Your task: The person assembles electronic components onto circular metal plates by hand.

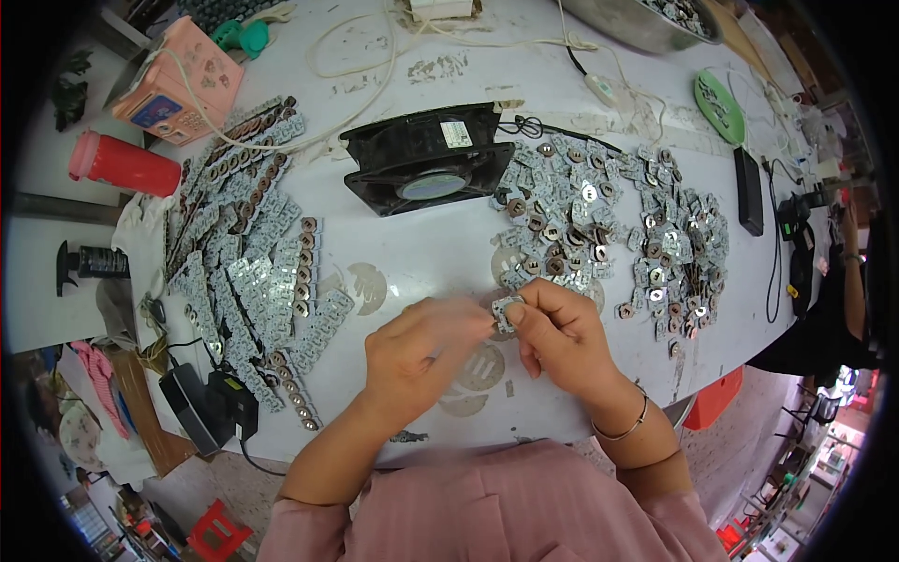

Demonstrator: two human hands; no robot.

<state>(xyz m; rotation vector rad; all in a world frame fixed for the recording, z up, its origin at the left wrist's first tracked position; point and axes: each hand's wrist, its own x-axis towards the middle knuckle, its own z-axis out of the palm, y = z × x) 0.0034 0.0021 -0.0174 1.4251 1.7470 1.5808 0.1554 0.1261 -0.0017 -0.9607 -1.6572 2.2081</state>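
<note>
Between the thumb and fingers of my right hand (pixel 564 339) is a small grey metal part (pixel 507 314), held above the white table. My left hand (pixel 412 354) is right beside it, its fingertips close to the part. Those fingers are smeared by motion, so their grip is unclear. Beyond my right hand lies a heap of loose small metal parts (pixel 562 201), grey plates with brownish round centres. A second loose heap (pixel 685 245) spreads farther right. To the left of my hands, similar parts lie lined up in long rows (pixel 251 281), piled over one another.
A black fan (pixel 426 161) stands on the table beyond my hands. At the left are a red cup (pixel 124 164), a pink box (pixel 181 82) and a black spray bottle (pixel 92 261). A green tray (pixel 718 105) and a metal bowl (pixel 629 26) sit far right. White cables cross the back.
</note>
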